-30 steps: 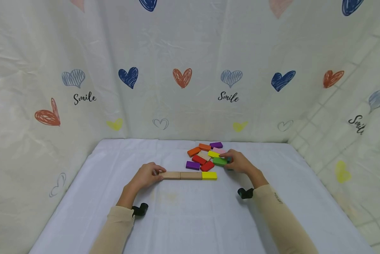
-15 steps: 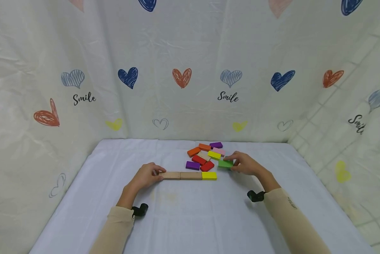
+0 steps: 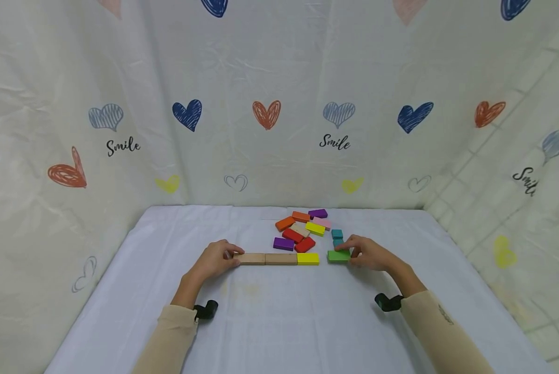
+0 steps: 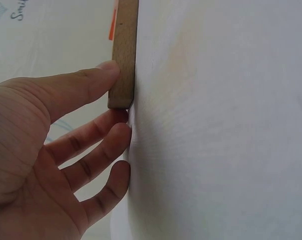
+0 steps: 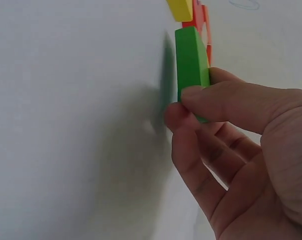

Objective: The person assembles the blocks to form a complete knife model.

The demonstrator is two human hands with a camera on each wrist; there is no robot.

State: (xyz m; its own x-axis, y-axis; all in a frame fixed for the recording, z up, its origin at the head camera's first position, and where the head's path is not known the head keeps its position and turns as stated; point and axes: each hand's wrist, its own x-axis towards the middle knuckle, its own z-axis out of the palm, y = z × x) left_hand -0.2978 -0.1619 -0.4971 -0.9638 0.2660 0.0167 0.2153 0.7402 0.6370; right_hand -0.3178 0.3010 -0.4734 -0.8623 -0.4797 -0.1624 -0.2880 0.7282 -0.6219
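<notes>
A row of two plain wooden blocks (image 3: 281, 259) and a yellow block (image 3: 307, 259) lies end to end on the table. My left hand (image 3: 217, 258) holds the row's left end, thumb on the near side of the wooden block (image 4: 124, 50); the index finger's grip on the far side is partly hidden in the left wrist view. My right hand (image 3: 369, 253) pinches a green block (image 3: 337, 256) between thumb and fingers. In the right wrist view the green block (image 5: 190, 60) casts a shadow and hangs just off the cloth, a small gap right of the yellow one.
Behind the row lies a loose cluster with red (image 3: 305, 244), purple (image 3: 283, 243), orange (image 3: 285, 224), pink (image 3: 321, 223) and yellow (image 3: 315, 228) blocks. Teal blocks (image 3: 337, 234) sit just behind the right hand. A white cloth (image 3: 270, 322) covers the table; a printed curtain (image 3: 289, 166) hangs beyond.
My right hand has drawn the green block out of the cluster, rightward and toward me, level with the row. The teal blocks have come into view. The left hand stays put.
</notes>
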